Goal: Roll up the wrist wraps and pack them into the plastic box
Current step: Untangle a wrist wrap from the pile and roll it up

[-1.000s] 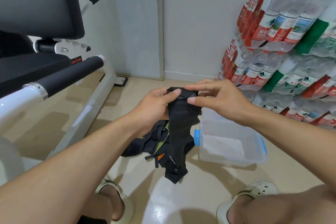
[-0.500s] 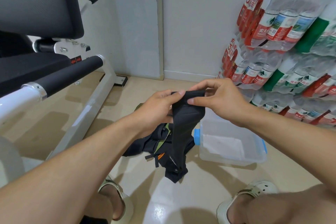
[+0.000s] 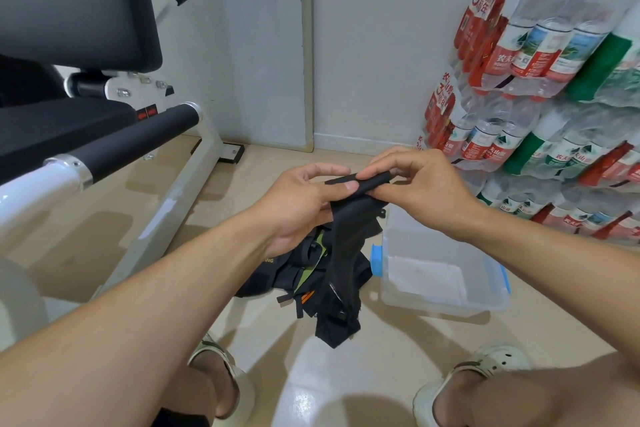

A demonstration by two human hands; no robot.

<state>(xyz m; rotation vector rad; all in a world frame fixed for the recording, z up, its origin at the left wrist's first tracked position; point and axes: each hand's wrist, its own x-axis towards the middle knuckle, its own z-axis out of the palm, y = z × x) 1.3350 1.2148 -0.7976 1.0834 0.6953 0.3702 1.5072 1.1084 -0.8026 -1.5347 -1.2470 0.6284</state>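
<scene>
A black wrist wrap [image 3: 343, 253] hangs from both hands in mid-air, its lower end dangling just above the floor. My left hand [image 3: 298, 208] pinches the wrap's top edge with thumb and fingers. My right hand [image 3: 415, 187] pinches the same top edge from the right, where the fabric is folded over into a narrow band. Below them a pile of more dark wraps [image 3: 294, 270] with green and orange trim lies on the floor. The clear plastic box [image 3: 491, 305] with blue latches stands open on the floor to the right of the pile, a white sheet inside.
A white-framed gym bench [image 3: 180, 208] with black pads fills the left side. Shrink-wrapped packs of water bottles [image 3: 540, 107] are stacked along the right wall. My feet in pale sandals [image 3: 478, 371] rest on the tiled floor near the bottom edge.
The top end of the wrap has been folded over into a flatter, narrower band, and both hands have shifted slightly while keeping their pinch.
</scene>
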